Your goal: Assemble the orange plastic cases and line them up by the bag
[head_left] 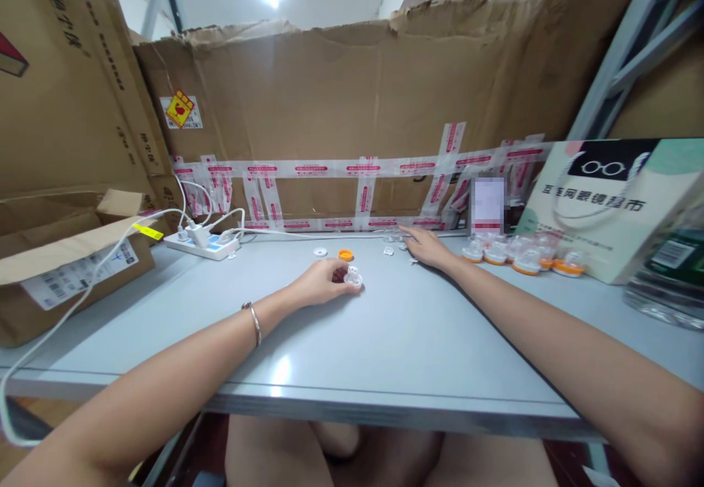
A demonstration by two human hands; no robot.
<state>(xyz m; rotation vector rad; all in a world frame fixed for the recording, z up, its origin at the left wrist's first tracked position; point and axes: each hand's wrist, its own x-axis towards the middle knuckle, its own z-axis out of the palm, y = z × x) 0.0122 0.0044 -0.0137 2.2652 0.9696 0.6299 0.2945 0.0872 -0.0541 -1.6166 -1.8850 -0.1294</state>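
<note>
My left hand [324, 282] is closed on a small round white piece with a clear top [353, 277], just over the table [308, 348]. Behind it lie an orange ring [346, 254] and a flat white disc [320, 252]. My right hand [424, 245] reaches to the back of the table with fingers stretched out, close to small clear plastic parts [389, 250]. Whether its fingertips touch any of them is too small to tell. Several clear-topped round pieces with white and orange bases [526, 261] stand to the right of that hand.
A white power strip [203, 243] with plugged-in cords sits back left, beside an open cardboard box [77, 267]. Large cardboard [330, 98] walls off the back. At right are a paper bag [594, 215], a clear bottle [671, 274] and a blurred upright card [488, 204].
</note>
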